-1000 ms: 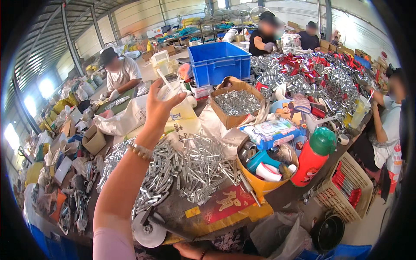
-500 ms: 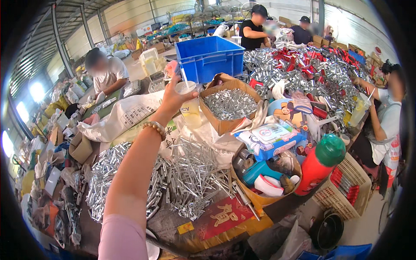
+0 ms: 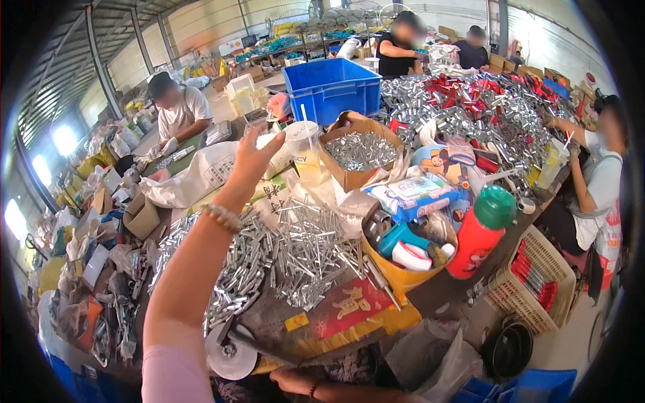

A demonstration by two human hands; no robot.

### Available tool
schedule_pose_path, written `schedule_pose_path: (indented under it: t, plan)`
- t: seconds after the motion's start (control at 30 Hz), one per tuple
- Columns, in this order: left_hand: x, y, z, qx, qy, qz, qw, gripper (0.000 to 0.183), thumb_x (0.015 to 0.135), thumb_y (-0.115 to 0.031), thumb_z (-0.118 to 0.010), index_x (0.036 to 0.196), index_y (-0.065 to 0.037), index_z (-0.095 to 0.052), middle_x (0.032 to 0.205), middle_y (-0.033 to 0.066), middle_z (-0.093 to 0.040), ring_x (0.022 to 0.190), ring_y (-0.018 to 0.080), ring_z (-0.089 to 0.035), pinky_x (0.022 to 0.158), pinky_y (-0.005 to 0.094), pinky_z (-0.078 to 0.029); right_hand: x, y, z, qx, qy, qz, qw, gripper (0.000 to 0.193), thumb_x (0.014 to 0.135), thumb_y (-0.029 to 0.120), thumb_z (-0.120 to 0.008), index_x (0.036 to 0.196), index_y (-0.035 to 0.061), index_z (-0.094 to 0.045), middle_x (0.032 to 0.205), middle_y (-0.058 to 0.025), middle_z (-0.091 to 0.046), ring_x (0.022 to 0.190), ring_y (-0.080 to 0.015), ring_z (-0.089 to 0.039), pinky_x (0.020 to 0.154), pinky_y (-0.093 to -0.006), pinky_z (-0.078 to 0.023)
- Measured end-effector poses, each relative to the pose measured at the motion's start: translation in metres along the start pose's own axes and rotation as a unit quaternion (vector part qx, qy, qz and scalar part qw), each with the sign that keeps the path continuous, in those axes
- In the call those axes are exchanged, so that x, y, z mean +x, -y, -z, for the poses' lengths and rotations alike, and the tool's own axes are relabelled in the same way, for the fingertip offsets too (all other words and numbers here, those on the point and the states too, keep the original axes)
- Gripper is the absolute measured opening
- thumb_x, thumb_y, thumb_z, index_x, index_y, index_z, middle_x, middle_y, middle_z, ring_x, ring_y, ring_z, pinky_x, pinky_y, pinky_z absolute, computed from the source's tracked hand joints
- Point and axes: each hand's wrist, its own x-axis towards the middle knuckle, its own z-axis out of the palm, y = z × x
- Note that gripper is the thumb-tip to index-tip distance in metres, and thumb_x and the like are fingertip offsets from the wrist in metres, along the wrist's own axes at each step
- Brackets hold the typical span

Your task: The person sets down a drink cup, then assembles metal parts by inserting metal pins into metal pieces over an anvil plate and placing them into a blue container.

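We see cup [image 3: 304,142] upright, long axis vertical, on sack [image 3: 285,185], just right of left hand [image 3: 252,158]. Left fingers spread wide, holding nothing; contact with cup we can't tell. Right hand [image 3: 293,381] farther, low by desk [image 3: 269,316]; fingers partly hidden, grip we can't tell.

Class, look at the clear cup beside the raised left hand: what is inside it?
A white straw rises from the clear cup, and something pale yellow shows low inside. Printing hides part of the inside; the straw's lower end cannot be made out.
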Motion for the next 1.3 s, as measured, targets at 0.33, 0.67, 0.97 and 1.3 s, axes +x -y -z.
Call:
schedule_pose_path:
  t: [0.33,0.67,0.97,1.3]
  plan:
    - [-0.271,-0.072,0.103,-0.033,0.046,-0.029,0.998,0.063,0.087,-0.001,-0.073,0.148,-0.005,-0.057,0.148,0.0091,-0.056,0.138,0.0219,-0.053,0.105,0.0377,-0.053,-0.054,0.036,0.060,-0.015,-0.124,0.170,0.977,0.010,0.084,0.005,-0.065,0.093,0.0067,-0.069,0.101,-0.0122,-0.063,0.101,-0.0359,-0.065,0.086,-0.0475,-0.052]
    - [-0.498,0.001,0.112,-0.085,-0.208,0.144,0.964,0.029,0.104,-0.009,-0.062,0.130,0.003,-0.066,0.109,0.0089,-0.073,0.087,0.0120,-0.066,0.076,0.0252,-0.053,-0.212,0.134,0.210,-0.090,-0.411,0.140,0.896,0.033,0.076,0.000,-0.079,0.106,0.0083,-0.069,0.105,-0.0128,-0.069,0.091,-0.0325,-0.069,0.075,-0.0413,-0.057]
    - [-0.546,0.038,0.073,-0.118,-0.143,0.239,0.953,0.030,0.103,-0.007,-0.063,0.133,-0.002,-0.067,0.110,0.0086,-0.075,0.082,0.0095,-0.067,0.072,0.0230,-0.054,-0.262,0.075,0.274,-0.185,-0.762,0.007,0.621,0.028,0.084,-0.013,-0.069,0.108,0.0023,-0.067,0.105,-0.0099,-0.062,0.090,-0.0199,-0.063,0.078,-0.0294,-0.052]
    - [-0.559,0.069,0.076,-0.129,-0.143,0.303,0.934,0.030,0.103,-0.007,-0.064,0.132,-0.001,-0.066,0.109,0.0083,-0.074,0.081,0.0114,-0.068,0.070,0.0249,-0.055,-0.255,0.088,0.295,-0.260,-0.743,0.035,0.615,0.026,0.088,-0.011,-0.067,0.110,0.0029,-0.068,0.108,-0.0110,-0.065,0.096,-0.0188,-0.064,0.078,-0.0293,-0.053]
